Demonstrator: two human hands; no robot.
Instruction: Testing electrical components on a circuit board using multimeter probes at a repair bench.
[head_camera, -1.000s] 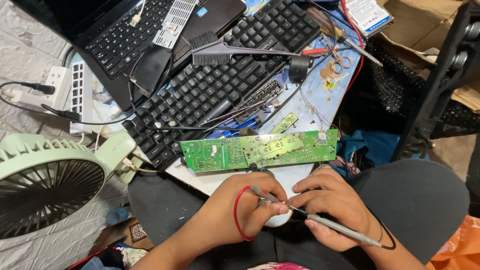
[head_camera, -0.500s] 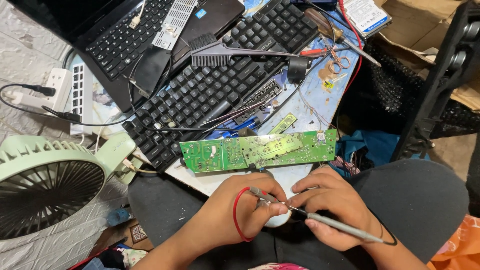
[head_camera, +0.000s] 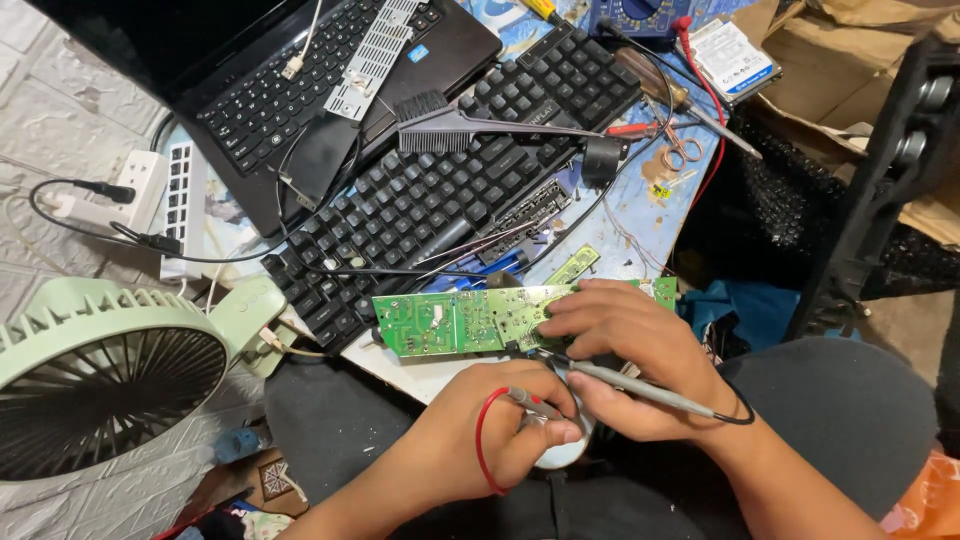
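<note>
Head view shows my right hand (head_camera: 625, 345) resting its fingers on the long green printed circuit board (head_camera: 470, 320) while pinching a slim grey metal probe with a black lead (head_camera: 640, 385) between thumb and palm. My left hand (head_camera: 500, 440) is closed round a second probe with a red lead (head_camera: 528, 402), tip just below the board's near edge. To do this well, I judge the right fingers should keep the board pinned flat, and each tip should land on one pad only. The board lies at the front lip of the cluttered blue bench (head_camera: 640, 215), touching the black full-size keyboard (head_camera: 450, 190) behind it. Room is tight there; free space lies only toward my lap. A pale green round fan (head_camera: 105, 375) crowds the left side.
</note>
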